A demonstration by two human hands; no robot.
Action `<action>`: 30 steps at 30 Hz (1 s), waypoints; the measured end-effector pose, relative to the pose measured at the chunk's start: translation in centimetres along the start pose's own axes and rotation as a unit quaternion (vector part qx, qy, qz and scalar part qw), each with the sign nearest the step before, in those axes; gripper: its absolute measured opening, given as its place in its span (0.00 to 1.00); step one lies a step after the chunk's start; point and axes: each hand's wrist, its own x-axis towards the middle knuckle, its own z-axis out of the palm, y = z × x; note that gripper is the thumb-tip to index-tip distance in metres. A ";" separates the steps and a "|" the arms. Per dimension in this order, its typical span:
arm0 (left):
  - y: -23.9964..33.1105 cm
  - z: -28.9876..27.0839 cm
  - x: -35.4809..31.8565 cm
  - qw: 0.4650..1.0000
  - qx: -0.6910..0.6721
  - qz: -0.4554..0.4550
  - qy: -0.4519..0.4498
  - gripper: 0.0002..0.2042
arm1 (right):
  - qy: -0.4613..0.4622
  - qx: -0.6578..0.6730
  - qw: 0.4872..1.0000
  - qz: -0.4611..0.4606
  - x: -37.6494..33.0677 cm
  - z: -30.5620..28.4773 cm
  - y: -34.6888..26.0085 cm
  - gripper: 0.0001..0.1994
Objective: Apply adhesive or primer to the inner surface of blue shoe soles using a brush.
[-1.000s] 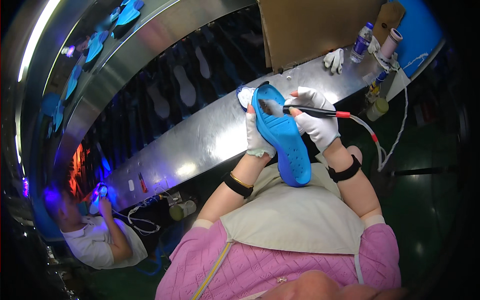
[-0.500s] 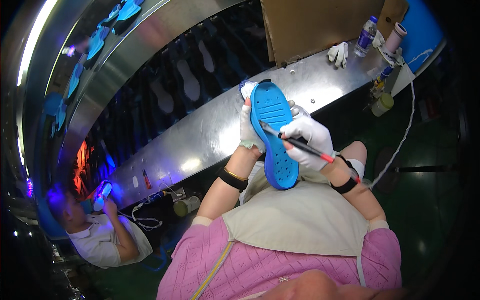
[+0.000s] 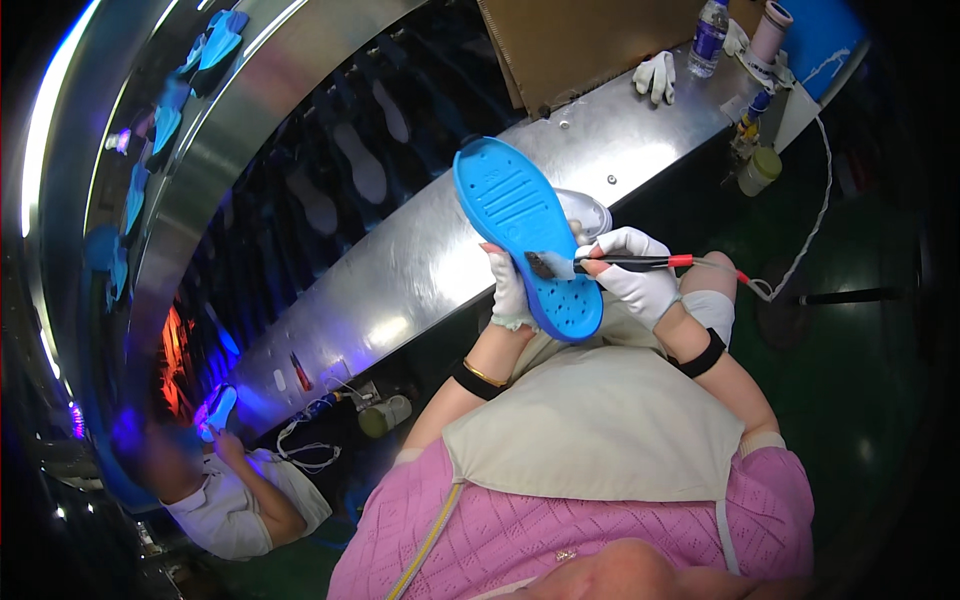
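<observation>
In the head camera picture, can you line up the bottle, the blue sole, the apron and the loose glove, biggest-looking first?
1. Apron
2. Blue sole
3. Bottle and loose glove: too close to rank surely. The bottle looks taller.

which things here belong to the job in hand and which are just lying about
In use:
blue sole, in the left hand
brush, in the right hand
tube, behind the brush

Apparently just lying about:
bottle, on the bench
loose glove, beside the bottle
</observation>
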 end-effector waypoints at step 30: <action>8.7 0.9 4.6 0.963 0.164 -0.074 -0.202 0.54 | -0.331 -0.136 0.934 -0.001 3.5 -0.3 -5.5 0.10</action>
